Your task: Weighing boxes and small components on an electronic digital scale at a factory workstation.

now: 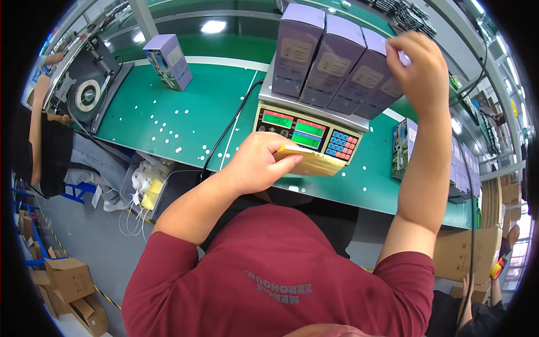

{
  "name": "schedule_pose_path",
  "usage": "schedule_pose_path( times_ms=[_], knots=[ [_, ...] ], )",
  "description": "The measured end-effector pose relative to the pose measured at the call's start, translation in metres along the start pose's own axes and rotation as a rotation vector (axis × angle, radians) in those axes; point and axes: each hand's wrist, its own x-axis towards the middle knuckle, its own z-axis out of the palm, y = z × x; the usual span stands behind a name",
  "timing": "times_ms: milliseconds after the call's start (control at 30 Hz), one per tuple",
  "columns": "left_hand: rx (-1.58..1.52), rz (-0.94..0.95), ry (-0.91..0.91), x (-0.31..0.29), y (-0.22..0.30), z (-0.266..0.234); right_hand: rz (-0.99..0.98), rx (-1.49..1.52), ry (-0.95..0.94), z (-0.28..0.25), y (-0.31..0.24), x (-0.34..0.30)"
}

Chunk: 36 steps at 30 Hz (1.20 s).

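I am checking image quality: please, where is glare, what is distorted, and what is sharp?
Head view: white glare sits on the dark green surface at the top; head view: the front edge of the green bench curves, and black fills the corners; head view: the purple boxes on the scale look fairly sharp.

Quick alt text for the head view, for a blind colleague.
The left hand grips a flat yellow item before a digital scale; the right hand is at the right end of a row of purple boxes on the scale. Another purple box stands farther left on the green table.
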Motion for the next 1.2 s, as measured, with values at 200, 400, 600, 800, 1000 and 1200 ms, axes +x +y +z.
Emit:
schedule_pose_path(
  times_ms=[200, 400, 600, 800, 1000, 1200],
  knots=[
    [-0.013, -0.013, -0.01, 0.001, 0.001, -0.002, -0.041, -0.032, -0.401, 0.008, 0.037, 0.026],
    [-0.086, -0.051, 0.019, 0.002, -0.002, -0.013, -0.03, 0.101, -0.319, -0.013, 0.001, 0.0],
    [-0.083, -0.022, 0.045, 0.007, -0.006, -0.015, -0.053, 0.509, -0.419, -0.006, -0.101, -0.043],
    [-0.045, 0.054, 0.029, 0.007, -0.002, -0.014, -0.094, 0.561, -0.501, 0.009, -0.111, -0.053],
    [-0.031, 0.079, 0.042, 0.003, -0.002, -0.015, -0.081, 0.516, -0.282, 0.01, -0.087, -0.031],
    [-0.056, 0.021, 0.038, -0.002, -0.003, -0.018, -0.002, 0.169, -0.128, 0.029, -0.015, 0.029]
  ],
)
